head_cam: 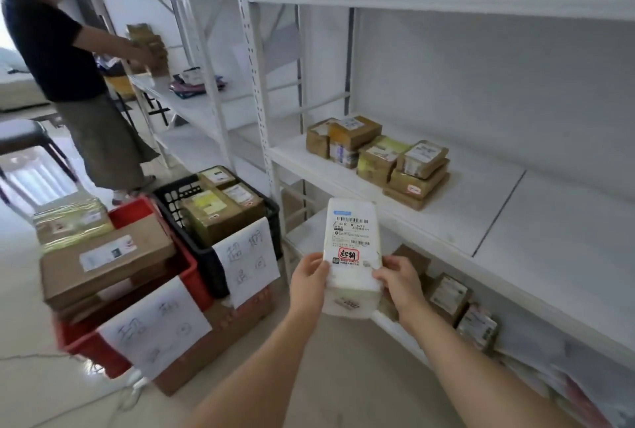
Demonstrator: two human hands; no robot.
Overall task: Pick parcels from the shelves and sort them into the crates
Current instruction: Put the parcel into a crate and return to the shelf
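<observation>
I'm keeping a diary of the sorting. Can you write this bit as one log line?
white parcel label up | left hand, right hand grip it | red crate, black crate nearby

White shelf (446,211) carries taped cardboard parcels (378,156).

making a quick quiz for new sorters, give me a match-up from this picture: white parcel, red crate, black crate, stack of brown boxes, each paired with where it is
Things
1. white parcel
2. red crate
3. black crate
4. stack of brown boxes

Places
A. on the middle shelf, toward its left end
B. on the floor by the shelf post, a paper sign hanging on its front
C. held between the left hand and the right hand
D. farthest left on the floor, piled with large cardboard boxes

Pairs: 1-C, 2-D, 3-B, 4-A
</observation>
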